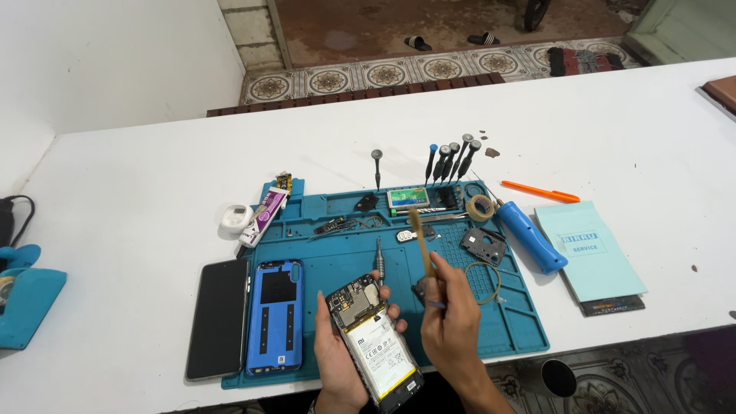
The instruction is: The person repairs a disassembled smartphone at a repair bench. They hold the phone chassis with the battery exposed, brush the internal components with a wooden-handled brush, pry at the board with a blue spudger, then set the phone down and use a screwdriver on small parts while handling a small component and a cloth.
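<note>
My left hand (335, 360) grips an opened phone (373, 345) with its back removed, so the white battery and the circuit board at its top show. It is tilted over the near edge of the blue repair mat (521, 322). My right hand (452, 326) holds a slim tan brush (420, 239) upright just right of the phone, bristle end up and away from the board. A blue back cover (276, 316) and a dark screen panel (220, 318) lie flat to the left of my left hand.
Several precision screwdrivers (452, 159) stand along the mat's far edge, with a tape roll (480, 207), a small parts box (407, 199) and a black frame piece (483, 245). A blue electric driver (530, 238), orange tool (540, 192) and pale blue booklet (589, 253) lie right. A glue tube (263, 216) lies left.
</note>
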